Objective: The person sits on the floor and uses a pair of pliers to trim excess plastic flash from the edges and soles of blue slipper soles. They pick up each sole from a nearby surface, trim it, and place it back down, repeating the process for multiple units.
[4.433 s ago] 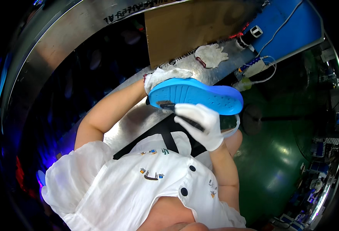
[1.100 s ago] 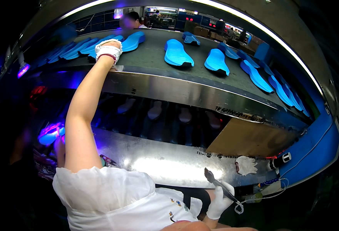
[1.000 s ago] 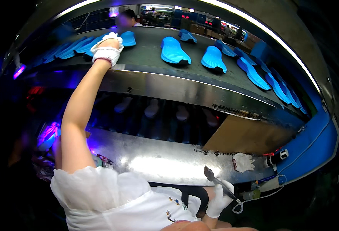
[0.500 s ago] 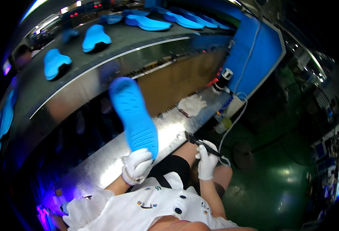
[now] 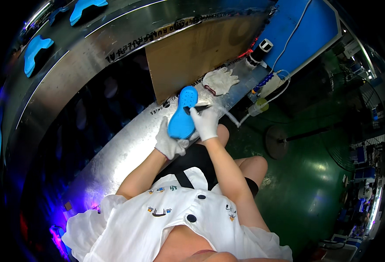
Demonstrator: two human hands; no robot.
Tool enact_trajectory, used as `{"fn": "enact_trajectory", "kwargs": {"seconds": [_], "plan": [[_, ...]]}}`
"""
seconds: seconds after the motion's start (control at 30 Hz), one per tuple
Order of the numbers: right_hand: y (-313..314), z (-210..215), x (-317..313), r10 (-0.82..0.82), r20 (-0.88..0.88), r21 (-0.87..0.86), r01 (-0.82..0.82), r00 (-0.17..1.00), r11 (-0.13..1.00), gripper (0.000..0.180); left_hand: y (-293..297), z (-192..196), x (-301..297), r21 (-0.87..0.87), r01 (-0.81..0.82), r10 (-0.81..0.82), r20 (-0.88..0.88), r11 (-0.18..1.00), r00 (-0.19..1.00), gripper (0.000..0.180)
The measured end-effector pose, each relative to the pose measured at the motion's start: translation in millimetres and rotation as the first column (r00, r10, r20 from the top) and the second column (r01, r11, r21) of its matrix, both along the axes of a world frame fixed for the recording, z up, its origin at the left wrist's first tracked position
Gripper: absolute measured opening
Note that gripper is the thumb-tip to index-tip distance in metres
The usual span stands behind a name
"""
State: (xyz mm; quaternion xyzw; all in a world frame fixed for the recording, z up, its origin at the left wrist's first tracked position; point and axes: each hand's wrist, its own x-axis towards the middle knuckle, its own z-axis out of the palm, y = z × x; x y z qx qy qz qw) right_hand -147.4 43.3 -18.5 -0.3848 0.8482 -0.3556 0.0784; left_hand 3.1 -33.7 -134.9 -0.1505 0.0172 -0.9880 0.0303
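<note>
My left hand (image 5: pixel 169 142), in a white glove, grips the near end of a bright blue shoe sole (image 5: pixel 182 112) and holds it flat over the edge of the metal workbench (image 5: pixel 127 148). My right hand (image 5: pixel 205 122), also gloved, pinches a small dark cutting tool (image 5: pixel 197 107) whose tip rests on the far part of the sole. Both hands sit close together above my lap.
A spare white glove (image 5: pixel 219 80) lies on the bench beside a brown board (image 5: pixel 192 52). More blue soles (image 5: pixel 33 50) ride on the upper conveyor at the far left. A blue panel (image 5: pixel 306 30) with white cables and a small yellow bottle (image 5: pixel 259 106) stands right, above a green floor.
My left hand reached up to the conveyor, took a blue sole and brought it down to the bench. My right hand moved its tool onto the sole.
</note>
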Motion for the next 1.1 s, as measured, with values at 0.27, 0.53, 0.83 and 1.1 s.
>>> {"fn": "enact_trajectory", "kwargs": {"seconds": [0.27,0.53,0.83,1.1], "plan": [[82,43,37,0.233,0.193,-0.310,-0.166,0.953,0.936,0.012,39,86,-27,-0.124,-0.175,0.205,0.774,0.977,0.599,0.072],[71,82,42,0.420,-0.087,-0.479,-0.407,0.904,0.778,0.015,58,108,-17,-0.158,-0.366,0.396,0.468,0.917,0.790,0.081],[81,84,67,0.437,-0.233,-0.562,-0.487,0.869,0.669,0.011,56,95,-18,-0.033,-0.283,0.282,0.253,0.959,0.926,0.101],[97,80,81,0.409,-0.256,-0.512,-0.482,0.876,0.712,0.016,57,114,-19,0.014,-0.262,0.254,0.205,0.965,0.945,0.100]]}}
